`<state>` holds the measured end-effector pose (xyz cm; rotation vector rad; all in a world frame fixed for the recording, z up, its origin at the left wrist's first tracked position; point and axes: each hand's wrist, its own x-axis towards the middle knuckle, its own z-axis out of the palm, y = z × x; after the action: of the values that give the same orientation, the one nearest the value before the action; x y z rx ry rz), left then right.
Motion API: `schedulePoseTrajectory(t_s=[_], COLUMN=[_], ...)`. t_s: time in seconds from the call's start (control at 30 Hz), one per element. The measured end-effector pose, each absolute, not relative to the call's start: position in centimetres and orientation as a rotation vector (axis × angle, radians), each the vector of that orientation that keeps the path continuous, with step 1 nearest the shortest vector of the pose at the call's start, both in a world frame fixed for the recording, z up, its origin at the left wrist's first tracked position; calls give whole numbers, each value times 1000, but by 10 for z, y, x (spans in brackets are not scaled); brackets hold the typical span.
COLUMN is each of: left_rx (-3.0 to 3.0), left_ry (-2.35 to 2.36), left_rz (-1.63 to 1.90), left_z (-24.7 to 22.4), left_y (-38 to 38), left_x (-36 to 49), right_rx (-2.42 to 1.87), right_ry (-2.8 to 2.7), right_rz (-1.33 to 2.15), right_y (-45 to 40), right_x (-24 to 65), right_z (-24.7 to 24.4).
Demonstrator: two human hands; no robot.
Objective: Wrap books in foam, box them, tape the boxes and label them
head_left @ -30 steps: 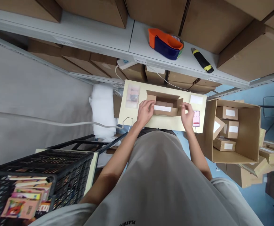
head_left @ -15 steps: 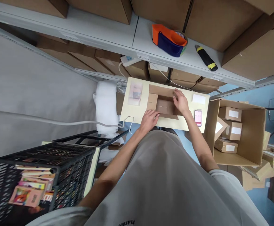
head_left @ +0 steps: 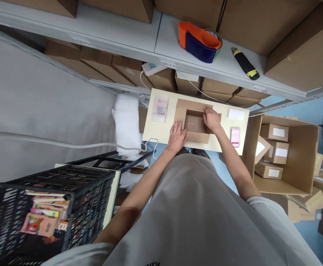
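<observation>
— What lies nearest to us?
— The grey shirt of the person, and to its left a black crate with colourful packs inside. Past these, we see two bare forearms reaching forward.
— And the left hand?
— We see the left hand at the near left corner of the open cardboard box, laid over its left flap, fingers stretched out and slightly spread.
— The right?
— We find the right hand at the box's right end, towards the far corner, fingers close together. We cannot tell whether the thumb pinches the cardboard.
— So where is the box?
— On the cream tabletop, around its middle, mouth up. To its right we have a phone and, beyond that, a white slip; to its left, a clear pouch.
— Further out?
— On the right, a large carton holds small labelled boxes; on the left stands white wrapping. Beyond, we face a grey shelf carrying an orange-and-blue tape dispenser and a black-and-yellow knife.
</observation>
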<state>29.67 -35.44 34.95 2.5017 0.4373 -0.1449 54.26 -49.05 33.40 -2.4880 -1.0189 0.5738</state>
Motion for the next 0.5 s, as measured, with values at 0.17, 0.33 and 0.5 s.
schedulePoseTrajectory(t_s=[0.17,0.33,0.5], left_rx=[2523,2534,2502], left_ry=[534,752,757], left_rz=[-117,-70,-176], left_z=[360,366,353], left_y=[-342,-323,-304], left_x=[292,281,275], right_rx=[-2467,-2438,-2453], right_ry=[-1046,-1067,-966], right_rz=[549,507,332], right_y=[-496,-506,-536], right_x=[542,529,486], right_z=[327,339,352])
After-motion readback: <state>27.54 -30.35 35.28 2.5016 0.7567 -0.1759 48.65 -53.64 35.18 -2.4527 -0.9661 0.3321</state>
